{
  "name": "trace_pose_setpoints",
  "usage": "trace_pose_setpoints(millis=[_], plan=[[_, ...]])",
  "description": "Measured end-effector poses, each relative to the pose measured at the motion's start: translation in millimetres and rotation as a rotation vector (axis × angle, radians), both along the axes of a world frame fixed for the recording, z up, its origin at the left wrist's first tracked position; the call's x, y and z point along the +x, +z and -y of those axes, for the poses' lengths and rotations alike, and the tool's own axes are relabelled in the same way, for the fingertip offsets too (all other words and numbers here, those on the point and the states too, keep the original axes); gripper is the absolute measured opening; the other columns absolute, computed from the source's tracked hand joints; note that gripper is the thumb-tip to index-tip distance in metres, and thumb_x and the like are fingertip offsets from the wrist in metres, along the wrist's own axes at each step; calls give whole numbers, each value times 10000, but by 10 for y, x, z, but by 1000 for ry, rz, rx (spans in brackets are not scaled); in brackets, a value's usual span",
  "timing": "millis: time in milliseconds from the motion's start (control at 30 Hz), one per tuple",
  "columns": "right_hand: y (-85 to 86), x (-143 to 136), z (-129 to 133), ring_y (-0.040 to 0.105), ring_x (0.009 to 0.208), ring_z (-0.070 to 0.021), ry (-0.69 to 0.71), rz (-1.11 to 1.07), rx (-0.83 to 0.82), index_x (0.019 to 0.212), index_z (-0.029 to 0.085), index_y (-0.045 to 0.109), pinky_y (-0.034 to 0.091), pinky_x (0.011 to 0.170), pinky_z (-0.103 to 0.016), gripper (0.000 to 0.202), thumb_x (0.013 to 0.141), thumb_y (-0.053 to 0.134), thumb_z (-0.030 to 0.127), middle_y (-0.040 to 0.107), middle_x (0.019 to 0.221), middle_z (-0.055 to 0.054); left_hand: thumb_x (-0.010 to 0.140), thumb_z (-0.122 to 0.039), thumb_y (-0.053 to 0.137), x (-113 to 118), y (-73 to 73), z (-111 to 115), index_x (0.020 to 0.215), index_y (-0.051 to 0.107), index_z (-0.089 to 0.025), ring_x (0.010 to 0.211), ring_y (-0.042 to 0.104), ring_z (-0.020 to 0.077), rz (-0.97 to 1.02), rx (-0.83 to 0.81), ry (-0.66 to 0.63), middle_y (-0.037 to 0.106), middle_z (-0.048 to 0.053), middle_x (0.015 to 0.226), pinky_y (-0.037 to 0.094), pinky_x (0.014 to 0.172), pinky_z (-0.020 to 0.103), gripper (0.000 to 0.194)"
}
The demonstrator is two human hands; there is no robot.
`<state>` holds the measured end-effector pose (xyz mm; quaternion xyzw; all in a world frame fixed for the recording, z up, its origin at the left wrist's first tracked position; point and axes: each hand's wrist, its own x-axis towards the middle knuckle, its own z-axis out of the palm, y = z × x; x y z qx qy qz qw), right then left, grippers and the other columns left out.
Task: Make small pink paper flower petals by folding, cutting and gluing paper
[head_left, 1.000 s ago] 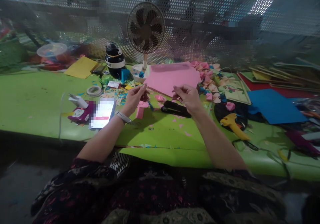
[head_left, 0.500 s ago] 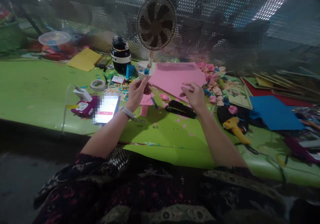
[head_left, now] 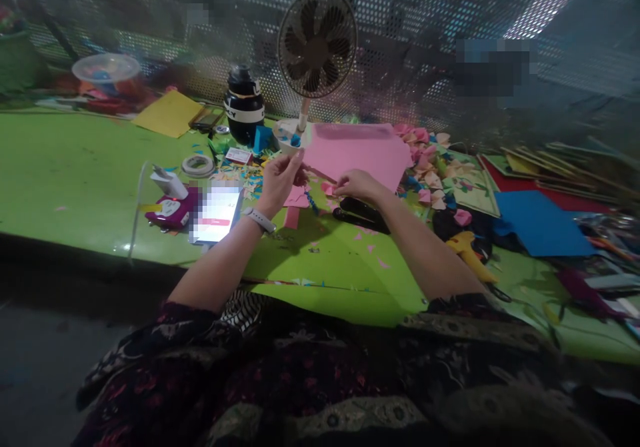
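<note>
Paper-flower work, midway: your left hand (head_left: 281, 179) pinches a thin pink strip (head_left: 320, 174), your right hand (head_left: 356, 184) nips its far end above the surface (head_left: 75, 167). Finished pink blossoms (head_left: 425, 160) piled behind; pink sheet (head_left: 357, 154) uncut.

Pretty dim in here. The whole back is a perforated metal screen (head_left: 420, 47), and daylight pokes through the little holes, brightest at the upper right corner. Behind it everything goes blurry and dark. The bench is one long table (head_left: 65, 167) with a glossy lime-green top that runs the full width of the room and catches a bit of shine along its front edge. A small desk fan (head_left: 317, 42) stands up against the screen. Below the table edge, off to the left, the floor (head_left: 45, 354) is bare, grey and shadowy.
</note>
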<state>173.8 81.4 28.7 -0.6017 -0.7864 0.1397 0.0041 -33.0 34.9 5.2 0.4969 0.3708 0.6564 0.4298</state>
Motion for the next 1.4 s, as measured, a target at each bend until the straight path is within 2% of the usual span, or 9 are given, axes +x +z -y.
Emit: trace_pose_setpoints(millis=[133,333,467,633,900,1033,1133,1267,1400], plan=[[-11,-72,-5,652,771,-171,8,26,-12,919,130,802,401,639,-242,180,783,688,156,774,863,-81,907,-495,650,-2,-27,-1,636,610,-172,432,552,47,-24,17,-43,591,-19,507,483,458,169,423],[42,-52,51,659,822,-181,1,-31,74,926,118,793,410,668,-244,197,789,657,160,775,949,-100,884,-506,669,10,-18,47,637,608,-159,466,602,63,-102,7,-81,624,-2,532,505,477,162,430],[74,-36,61,653,826,-174,11,-34,37,940,129,788,412,668,-236,200,787,666,170,775,970,-95,878,-518,669,23,-34,62,647,623,-155,473,610,67,-175,11,-115,624,4,525,502,479,154,433],[69,-35,52,633,761,-157,29,-34,-14,966,118,788,390,623,-230,239,778,654,181,772,922,-82,866,-564,659,19,-88,53,645,616,-148,484,619,77,-229,52,-142,637,25,547,502,478,161,473],[57,-72,45,596,704,-144,61,12,4,954,101,792,369,620,-242,243,774,645,172,758,841,-91,902,-560,609,-5,-118,53,634,613,-159,493,613,91,-349,102,-152,645,37,566,482,487,182,482],[80,-91,66,602,713,-147,35,-15,6,940,88,794,373,608,-237,243,776,633,167,756,838,-99,944,-465,574,-24,-147,43,699,658,-163,525,607,101,-516,160,-108,649,27,587,451,524,198,398],[107,-79,79,618,726,-150,9,-72,46,938,79,794,382,614,-234,251,783,615,163,756,839,-99,879,-311,676,-32,-183,27,896,740,-180,588,607,111,-736,253,-71,700,26,705,436,579,215,146],[109,-48,68,645,757,-164,-11,-71,68,941,92,798,404,636,-236,238,791,635,179,767,874,-95,834,-186,681,-30,-224,11,943,765,-194,683,614,140,-1005,329,-92,727,59,879,437,641,247,137],[74,-20,32,673,828,-179,2,-47,11,970,130,799,430,673,-233,229,768,706,185,781,951,-86,884,-199,608,-41,-241,3,893,758,-175,730,623,172,-1131,328,-96,719,66,842,441,667,269,152]])
